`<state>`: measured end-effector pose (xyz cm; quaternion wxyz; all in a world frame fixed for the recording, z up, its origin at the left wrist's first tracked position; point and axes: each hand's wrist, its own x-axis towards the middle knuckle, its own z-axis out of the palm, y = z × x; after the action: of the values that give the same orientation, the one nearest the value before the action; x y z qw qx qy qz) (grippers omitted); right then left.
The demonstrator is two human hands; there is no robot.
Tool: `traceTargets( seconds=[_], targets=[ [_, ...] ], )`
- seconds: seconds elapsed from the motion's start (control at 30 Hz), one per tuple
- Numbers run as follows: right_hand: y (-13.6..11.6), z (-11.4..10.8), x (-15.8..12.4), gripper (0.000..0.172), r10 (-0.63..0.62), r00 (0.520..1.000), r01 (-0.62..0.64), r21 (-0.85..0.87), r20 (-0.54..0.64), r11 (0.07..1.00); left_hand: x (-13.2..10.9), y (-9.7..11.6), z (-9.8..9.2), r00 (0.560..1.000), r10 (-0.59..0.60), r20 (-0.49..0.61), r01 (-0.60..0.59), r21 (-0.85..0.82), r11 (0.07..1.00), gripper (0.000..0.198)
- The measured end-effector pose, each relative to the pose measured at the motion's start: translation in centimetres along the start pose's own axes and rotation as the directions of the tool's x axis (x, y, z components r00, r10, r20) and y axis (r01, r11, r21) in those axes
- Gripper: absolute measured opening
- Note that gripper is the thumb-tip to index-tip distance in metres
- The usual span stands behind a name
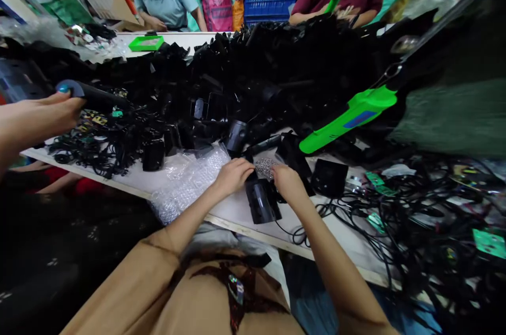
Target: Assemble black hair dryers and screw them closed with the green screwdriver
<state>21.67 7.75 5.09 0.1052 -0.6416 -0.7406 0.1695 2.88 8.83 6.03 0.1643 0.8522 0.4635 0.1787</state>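
Note:
Both my hands are at a small silvery, grainy metal heap on the white table; I cannot tell whether it is loose screws or one clump. My left hand has its fingers pinched together at the heap's left edge. At its right edge is my right hand, fingertips closed; what either hand holds is too small to make out. Just below them stands a glossy black plastic casing, close to both hands and apparently not gripped. A clear sheet of bubble wrap lies left of my left hand.
A green tool-shaped thing hangs from a cord at the right. Black plastic parts heap across the table. Cables and green circuit boards lie right. A neighbour's hand holds a black cylinder at left. Two people sit opposite.

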Motion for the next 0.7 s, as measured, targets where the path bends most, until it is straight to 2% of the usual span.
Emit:
traceTargets(
  seconds=[0.1,0.2,0.33,0.5,0.6,0.7],
  targets=[
    [-0.3,0.9,2.4,0.022,0.051,0.996,-0.047,-0.059,0.071,0.997,3.3,0.8,1.0,0.977,0.107,0.185,-0.151,0.243,0.958,0.023],
    [-0.3,1.7,3.2,0.027,0.085,0.992,-0.077,-0.085,0.097,0.993,5.9,1.1,2.7,0.950,0.136,0.281,-0.222,0.303,0.927,0.021],
    [-0.2,1.9,3.2,0.030,0.100,0.991,-0.096,-0.049,0.089,0.994,7.7,0.7,4.4,0.933,0.135,0.333,-0.246,0.316,0.916,0.021],
    [0.2,1.7,2.6,0.029,0.110,0.993,-0.114,0.105,0.044,0.988,8.3,0.5,4.7,0.923,0.123,0.364,-0.254,0.336,0.907,0.019],
    [0.9,1.3,1.0,0.022,0.106,0.994,-0.104,0.261,0.004,0.960,8.3,0.9,4.5,0.922,0.126,0.366,-0.259,0.341,0.904,0.018],
    [1.9,1.3,-1.9,0.017,0.116,0.993,-0.099,0.456,-0.009,0.884,8.4,1.1,4.5,0.924,0.131,0.358,-0.260,0.340,0.904,0.018]
  ],
)
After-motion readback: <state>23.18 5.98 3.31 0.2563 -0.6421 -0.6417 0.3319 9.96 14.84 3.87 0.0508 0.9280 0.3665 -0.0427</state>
